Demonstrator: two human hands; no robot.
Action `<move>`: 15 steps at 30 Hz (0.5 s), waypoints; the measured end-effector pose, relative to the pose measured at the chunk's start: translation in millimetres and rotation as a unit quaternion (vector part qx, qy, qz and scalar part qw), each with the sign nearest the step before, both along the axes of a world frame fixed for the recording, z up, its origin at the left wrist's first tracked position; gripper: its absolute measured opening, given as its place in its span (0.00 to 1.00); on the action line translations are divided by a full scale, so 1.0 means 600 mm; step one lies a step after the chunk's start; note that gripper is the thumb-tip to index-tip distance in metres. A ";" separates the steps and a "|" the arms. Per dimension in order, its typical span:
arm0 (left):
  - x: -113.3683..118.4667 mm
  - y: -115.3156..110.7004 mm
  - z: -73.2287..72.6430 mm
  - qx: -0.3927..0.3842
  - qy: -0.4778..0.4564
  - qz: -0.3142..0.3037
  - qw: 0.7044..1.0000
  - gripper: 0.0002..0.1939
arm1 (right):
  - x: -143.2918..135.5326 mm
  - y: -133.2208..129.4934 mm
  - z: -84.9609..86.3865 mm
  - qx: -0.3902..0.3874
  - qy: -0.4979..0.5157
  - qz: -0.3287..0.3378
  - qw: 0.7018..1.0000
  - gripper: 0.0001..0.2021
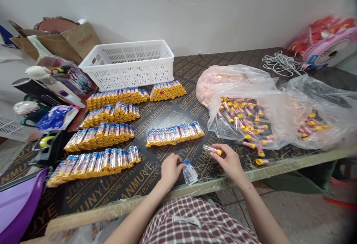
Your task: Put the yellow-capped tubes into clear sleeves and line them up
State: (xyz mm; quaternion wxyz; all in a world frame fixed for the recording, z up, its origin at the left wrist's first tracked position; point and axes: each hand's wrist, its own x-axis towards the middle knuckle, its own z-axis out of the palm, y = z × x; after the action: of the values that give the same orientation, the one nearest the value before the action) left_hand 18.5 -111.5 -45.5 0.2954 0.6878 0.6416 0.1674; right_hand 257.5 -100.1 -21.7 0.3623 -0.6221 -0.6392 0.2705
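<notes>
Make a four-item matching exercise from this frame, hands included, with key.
1. Right hand
2. Left hand
3. Basket
4. Fan

A. White, behind the rows of filled tubes
B. At the clear wrappers
C. Pink, far right
D. Holding a clear, yellow-ended tube

Pairs: 1-D, 2-B, 3-A, 4-C

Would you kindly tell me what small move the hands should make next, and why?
Perhaps bring the tube over to the wrappers: the right hand holds it unwrapped, while the left hand is at their blue edge.
</notes>
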 end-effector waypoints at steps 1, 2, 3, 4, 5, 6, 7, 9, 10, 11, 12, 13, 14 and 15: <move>0.002 0.001 -0.002 -0.001 0.001 -0.001 1.000 0.06 | -0.006 -0.002 0.000 -0.010 0.015 -0.003 1.000 0.12; 0.002 0.002 -0.003 -0.003 0.000 -0.005 1.000 0.05 | -0.011 -0.004 0.000 -0.020 0.026 -0.008 0.999 0.12; 0.001 0.003 -0.002 -0.003 -0.002 -0.009 1.000 0.05 | -0.015 -0.006 -0.001 -0.029 0.034 -0.012 0.999 0.12; 0.001 0.004 -0.001 -0.002 -0.003 -0.015 1.000 0.05 | -0.019 -0.008 -0.003 -0.034 0.039 -0.013 0.999 0.11; 0.000 0.004 0.001 -0.001 -0.003 -0.021 1.000 0.05 | -0.023 -0.010 -0.004 -0.036 0.040 -0.012 0.999 0.11; -0.001 0.003 0.002 0.000 -0.003 -0.029 1.000 0.05 | -0.026 -0.011 -0.006 -0.035 0.040 -0.007 0.999 0.10; -0.002 0.003 0.004 0.002 -0.001 -0.036 0.999 0.05 | -0.028 -0.012 -0.007 -0.033 0.041 -0.002 0.999 0.10; -0.002 0.000 0.006 0.004 0.009 -0.049 0.999 0.06 | -0.033 -0.014 -0.009 -0.030 0.041 0.007 0.999 0.09; -0.002 -0.001 0.006 0.005 0.017 -0.054 0.998 0.06 | -0.035 -0.014 -0.009 -0.029 0.039 0.010 0.999 0.09; -0.003 -0.002 0.007 0.005 0.026 -0.056 0.998 0.05 | -0.036 -0.015 -0.009 -0.029 0.039 0.013 0.999 0.09; -0.003 -0.003 0.007 0.007 0.034 -0.058 0.998 0.05 | -0.038 -0.015 -0.009 -0.030 0.039 0.014 0.999 0.09; -0.003 -0.005 0.007 0.010 0.039 -0.061 0.997 0.04 | -0.040 -0.016 -0.008 -0.031 0.040 0.014 0.999 0.10; -0.004 -0.006 0.008 0.018 0.038 -0.063 0.997 0.04 | -0.042 -0.016 -0.007 -0.033 0.044 0.012 0.998 0.10; -0.004 -0.008 0.008 0.030 0.029 -0.063 0.997 0.04 | -0.044 -0.017 -0.006 -0.036 0.051 0.009 0.998 0.10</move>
State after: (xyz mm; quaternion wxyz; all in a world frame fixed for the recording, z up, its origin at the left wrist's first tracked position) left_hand 16.1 -116.2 -40.5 0.2657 0.7403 0.5996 0.1477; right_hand 231.2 -110.2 -25.6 0.3690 -0.6141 -0.6156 0.3283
